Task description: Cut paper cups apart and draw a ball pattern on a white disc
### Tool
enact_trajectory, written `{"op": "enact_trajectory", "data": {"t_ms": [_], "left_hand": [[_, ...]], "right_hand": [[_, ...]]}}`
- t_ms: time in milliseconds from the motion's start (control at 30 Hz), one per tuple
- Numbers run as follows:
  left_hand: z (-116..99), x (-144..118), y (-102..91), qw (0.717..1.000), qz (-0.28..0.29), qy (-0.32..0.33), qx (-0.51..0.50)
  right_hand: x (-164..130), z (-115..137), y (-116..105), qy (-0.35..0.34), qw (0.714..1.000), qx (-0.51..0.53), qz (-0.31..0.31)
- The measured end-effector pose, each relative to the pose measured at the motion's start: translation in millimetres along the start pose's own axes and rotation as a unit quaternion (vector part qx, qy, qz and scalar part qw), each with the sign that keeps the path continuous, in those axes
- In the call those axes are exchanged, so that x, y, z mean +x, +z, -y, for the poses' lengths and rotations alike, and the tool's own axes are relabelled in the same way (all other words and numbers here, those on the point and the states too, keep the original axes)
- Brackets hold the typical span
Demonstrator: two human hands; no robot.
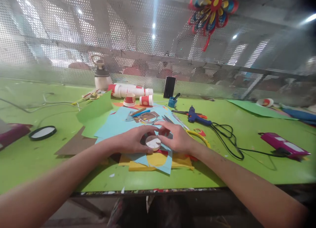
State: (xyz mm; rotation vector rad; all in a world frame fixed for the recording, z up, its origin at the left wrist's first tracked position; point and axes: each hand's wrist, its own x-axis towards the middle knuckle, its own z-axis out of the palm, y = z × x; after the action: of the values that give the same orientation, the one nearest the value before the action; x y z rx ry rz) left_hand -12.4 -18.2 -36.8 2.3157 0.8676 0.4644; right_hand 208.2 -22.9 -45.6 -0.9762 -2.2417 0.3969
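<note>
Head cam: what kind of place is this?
Likely a craft workbench in a workshop: coloured paper sheets on a green table, a blue glue gun, stacked paper cups, a paper flower on the perforated screen. Both hands work a small round white piece.

No text, label, brand name or number is showing clearly enough to be read anywhere in this view. The red-and-white paper cups [134,90] lying at the back of the green table [37,155] are showing only bands of colour, with no legible print. The small white disc [153,143] is carrying a few dark strokes, too small and blurred to be made out as letters or figures.
</note>
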Motion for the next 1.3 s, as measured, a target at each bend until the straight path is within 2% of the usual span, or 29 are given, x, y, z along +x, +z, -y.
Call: {"op": "enact_trajectory", "data": {"t_ms": [167, 367, 567, 733, 1300], "left_hand": [[-0.9, 1.5, 1.4, 1.0, -0.02, 0.006, -0.016], [0.0, 2.5, 2.7, 0.999, -0.04, -0.004, 0.003], [0.7, 3.0, 3.4, 0.998, -0.052, -0.017, -0.016], [0.9, 4.1, 4.3, 0.997, -0.073, 0.009, -0.031], [0.2, 5.5, 4.1, 0.994, -0.088, 0.014, -0.057]], "right_hand": [[-1.9, 3.5, -1.9, -0.002, 0.997, 0.004, 0.074], [-2.8, 5.7, -5.8, 0.028, 0.993, 0.0, 0.118], [-4.6, 8.9, -4.5, 0.029, 0.994, 0.017, 0.101], [-5.4, 6.0, -2.8, 0.002, 0.997, 0.018, 0.072], [-2.7, -0.3, -0.6, -0.004, 0.998, 0.027, 0.06]]}}
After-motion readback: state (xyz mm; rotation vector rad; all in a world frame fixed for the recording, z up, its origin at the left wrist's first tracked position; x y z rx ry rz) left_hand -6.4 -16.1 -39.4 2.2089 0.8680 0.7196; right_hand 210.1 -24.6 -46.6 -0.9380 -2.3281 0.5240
